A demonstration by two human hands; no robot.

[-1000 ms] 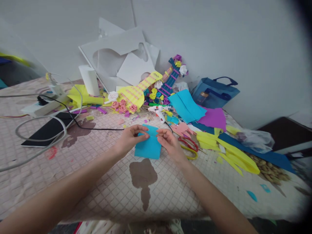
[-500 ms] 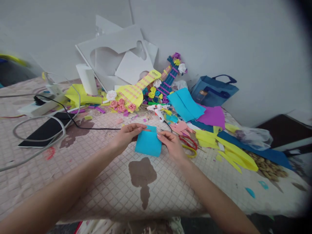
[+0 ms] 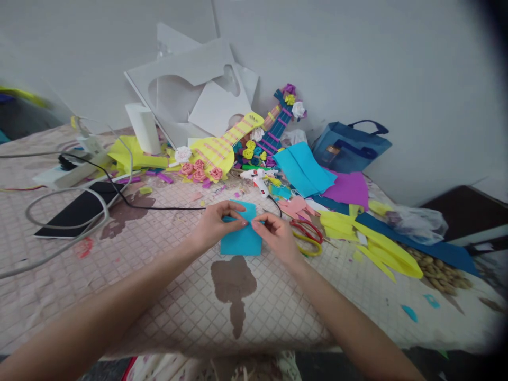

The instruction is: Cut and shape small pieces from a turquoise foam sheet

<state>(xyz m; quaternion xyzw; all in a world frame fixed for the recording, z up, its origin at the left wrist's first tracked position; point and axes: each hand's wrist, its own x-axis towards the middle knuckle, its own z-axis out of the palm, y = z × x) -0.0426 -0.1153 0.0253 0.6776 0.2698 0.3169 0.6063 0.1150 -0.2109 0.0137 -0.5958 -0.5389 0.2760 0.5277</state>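
Observation:
A piece of bright blue paper point(image 3: 240, 244) is between my two hands, just above the table or resting on it; I cannot tell which. My left hand point(image 3: 220, 223) reaches over its left part, with the thumb and fingertips pinching near the middle. At its right side my right hand point(image 3: 278, 237) pinches the paper between thumb and forefinger, close to the left fingertips. The fingers cover part of the paper's middle. Just beyond the hands lies a white glue gun point(image 3: 260, 182). Beside the right hand are scissors with red handles point(image 3: 307, 231) and a yellow-handled pair point(image 3: 311, 247).
Blue sheets point(image 3: 304, 172), a purple sheet point(image 3: 349, 188) and yellow strips point(image 3: 381, 246) spread to the right. A yellow paper guitar point(image 3: 216, 153) leans at the back near white boards point(image 3: 178, 63). Cables cross a black tablet-like slab point(image 3: 79, 211) and power strip point(image 3: 69, 172) at left.
My left hand has moved right across the blue paper, so both hands' fingertips now nearly meet at its middle. More of the paper's far part shows behind the fingers.

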